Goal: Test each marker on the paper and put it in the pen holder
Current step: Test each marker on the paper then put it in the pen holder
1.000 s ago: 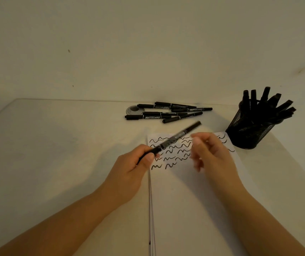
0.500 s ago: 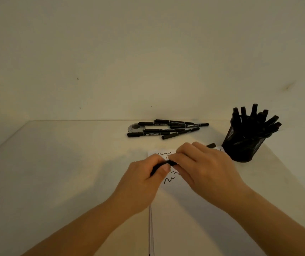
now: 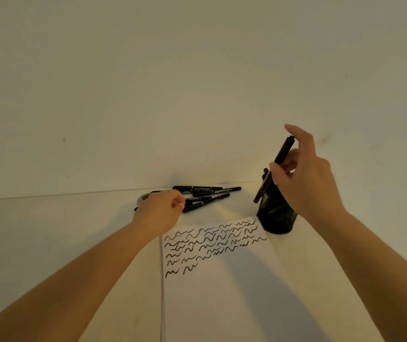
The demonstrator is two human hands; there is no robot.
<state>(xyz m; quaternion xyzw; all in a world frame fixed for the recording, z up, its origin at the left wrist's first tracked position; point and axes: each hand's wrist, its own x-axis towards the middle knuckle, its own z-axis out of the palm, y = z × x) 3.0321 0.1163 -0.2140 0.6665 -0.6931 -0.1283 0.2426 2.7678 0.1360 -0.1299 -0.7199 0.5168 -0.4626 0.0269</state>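
While the right hand (image 3: pixel 303 178) pinches a black marker (image 3: pixel 275 167) between thumb and fingers, index finger sticking up loose, the marker hangs tilted over the black mesh pen holder (image 3: pixel 277 215), lower tip right at the holder's left rim area and upper end leaning up to the right. Can't really tell if the tip is inside the holder or just in front of it. The holder sits on the bench (image 3: pixel 56 225) at the far right, touching the far right corner of the paper (image 3: pixel 222 292).

The left hand (image 3: pixel 159 209) is over at the pile of loose markers (image 3: pixel 206 197) lying at the far edge of the bench by the wall, fingers curled in. Whether it's actually gripping one I can't tell, its fingers hide that spot. A small round grey thing (image 3: pixel 143 199) peeks out just behind that hand.

The paper lies near-centre, its far part covered in rows of black squiggles (image 3: pixel 209 245).
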